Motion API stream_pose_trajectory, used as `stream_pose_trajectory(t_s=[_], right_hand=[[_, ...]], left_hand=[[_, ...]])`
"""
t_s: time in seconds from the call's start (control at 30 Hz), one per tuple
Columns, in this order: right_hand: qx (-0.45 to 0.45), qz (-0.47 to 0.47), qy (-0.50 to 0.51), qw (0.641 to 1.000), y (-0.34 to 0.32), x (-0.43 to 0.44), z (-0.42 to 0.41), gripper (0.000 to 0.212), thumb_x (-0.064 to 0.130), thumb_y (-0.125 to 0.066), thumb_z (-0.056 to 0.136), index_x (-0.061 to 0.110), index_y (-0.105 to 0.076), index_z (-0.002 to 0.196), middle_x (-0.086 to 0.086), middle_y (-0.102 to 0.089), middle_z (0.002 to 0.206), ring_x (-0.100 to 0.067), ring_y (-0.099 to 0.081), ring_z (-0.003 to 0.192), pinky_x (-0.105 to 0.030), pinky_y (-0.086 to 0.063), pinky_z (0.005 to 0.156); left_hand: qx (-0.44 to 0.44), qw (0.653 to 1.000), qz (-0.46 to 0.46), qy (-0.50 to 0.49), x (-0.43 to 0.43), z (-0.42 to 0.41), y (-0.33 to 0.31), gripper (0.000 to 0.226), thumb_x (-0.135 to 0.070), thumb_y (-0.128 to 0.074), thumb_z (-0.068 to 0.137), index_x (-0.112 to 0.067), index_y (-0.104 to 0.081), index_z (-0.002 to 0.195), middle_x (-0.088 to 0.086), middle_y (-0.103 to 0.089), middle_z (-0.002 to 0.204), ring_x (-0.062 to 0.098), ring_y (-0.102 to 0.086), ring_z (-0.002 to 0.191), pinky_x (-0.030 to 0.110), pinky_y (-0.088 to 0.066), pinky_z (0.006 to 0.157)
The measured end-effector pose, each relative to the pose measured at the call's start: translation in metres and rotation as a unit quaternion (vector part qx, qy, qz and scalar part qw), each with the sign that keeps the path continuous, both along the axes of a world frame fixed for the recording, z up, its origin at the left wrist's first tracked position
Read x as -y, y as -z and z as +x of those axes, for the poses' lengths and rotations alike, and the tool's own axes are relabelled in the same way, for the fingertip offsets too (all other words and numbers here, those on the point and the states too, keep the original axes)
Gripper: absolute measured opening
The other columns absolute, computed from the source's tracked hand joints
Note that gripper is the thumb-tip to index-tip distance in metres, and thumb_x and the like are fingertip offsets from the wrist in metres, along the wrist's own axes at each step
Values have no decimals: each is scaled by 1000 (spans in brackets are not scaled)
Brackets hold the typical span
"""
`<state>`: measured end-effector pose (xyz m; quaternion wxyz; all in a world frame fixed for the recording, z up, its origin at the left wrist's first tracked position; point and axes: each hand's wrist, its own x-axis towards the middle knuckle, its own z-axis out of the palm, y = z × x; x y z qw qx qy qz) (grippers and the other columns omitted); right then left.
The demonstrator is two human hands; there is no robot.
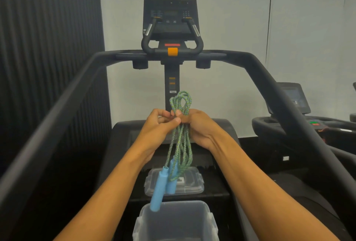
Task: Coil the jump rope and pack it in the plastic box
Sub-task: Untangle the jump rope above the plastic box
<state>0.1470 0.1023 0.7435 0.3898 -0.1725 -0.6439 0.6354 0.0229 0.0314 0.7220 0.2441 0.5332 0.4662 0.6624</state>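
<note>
Plastic box (176,221) below hand-held jump rope (181,134)

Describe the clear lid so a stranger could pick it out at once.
Start at the black treadmill and look down to its dark deck. The flat clear plastic lid lies there, just beyond the open clear plastic box. Unlike the deep box, it is shallow and lies behind the dangling blue handles.

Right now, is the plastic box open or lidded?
Open. The box shows a bare rim, and its lid lies apart on the treadmill beyond it. The rope hangs above, not inside.
</note>
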Motion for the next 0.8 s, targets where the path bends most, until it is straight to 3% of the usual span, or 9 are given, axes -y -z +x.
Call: stream_pose_trajectory(t_s=[0.13, 0.2, 0.27, 0.4, 0.5, 0.6, 0.67, 0.8], right_hand=[[-16, -23, -25, 999, 0, -5, 3, 24, 10, -52, 104, -8, -62, 116, -36, -61, 128, -45, -62, 116, -57, -49, 105], [-18, -30, -43, 998, 2, -6, 5, 25, 8, -51, 104, -10, -60, 119, -35, -64, 121, -45, -62, 112, -57, -46, 106], [-20, -41, -66, 997, 3, -5, 5, 20, 8, -49, 104, -6, -63, 108, -26, -68, 106, -37, -65, 97, -50, -49, 101], [-12, -44, -83, 996, 2, 0, 5, 21, 11, -49, 103, -1, -66, 99, -21, -69, 100, -29, -68, 90, -40, -58, 87], [-11, -54, -102, 993, 1, 3, 9, 34, 19, -46, 105, -5, -64, 121, -25, -65, 121, -33, -64, 109, -43, -54, 96], [-39, -94, -143, 984, 1, 0, 13, 51, 32, -42, 106, -3, -51, 142, -19, -61, 130, -32, -56, 123, -45, -42, 110], [-43, -94, -158, 982, 0, -2, 19, 51, 35, -45, 105, 2, -51, 143, -17, -61, 127, -33, -56, 118, -51, -37, 113], [50, 40, -79, 995, 0, -3, 30, 35, 20, -65, 94, 4, -65, 126, -11, -70, 113, -25, -66, 99, -44, -54, 95]], left_hand=[[14, 1000, 14, -5, -4, 5, 2, 21, -8, -71, 91, -12, -56, 105, 14, -74, 94, 18, -65, 83, 32, -52, 81], [5, 1000, 19, 9, -3, 4, 2, 20, -2, -71, 89, -11, -60, 104, 12, -74, 87, 14, -66, 77, 22, -55, 74], [-14, 999, 19, 24, -4, 4, 3, 20, 4, -70, 88, -8, -63, 102, 12, -71, 86, 15, -66, 77, 18, -55, 74], [-12, 999, 18, 44, -4, 8, 4, 22, 6, -68, 88, -5, -70, 106, 11, -75, 94, 13, -71, 87, 20, -56, 79], [5, 999, 9, 50, -4, 7, 3, 24, 5, -67, 90, -13, -72, 104, 7, -77, 95, 15, -72, 88, 27, -57, 81], [26, 999, 0, 41, -1, 6, 2, 20, 4, -65, 91, -11, -75, 99, 11, -78, 98, 23, -71, 93, 38, -56, 89], [29, 999, -6, 41, 3, 7, 1, 18, 3, -65, 92, -11, -76, 95, 15, -77, 99, 26, -70, 94, 42, -54, 94], [51, 998, 5, 43, 9, 6, -4, 21, 4, -63, 92, -12, -76, 93, 12, -76, 95, 22, -70, 89, 37, -56, 89]])
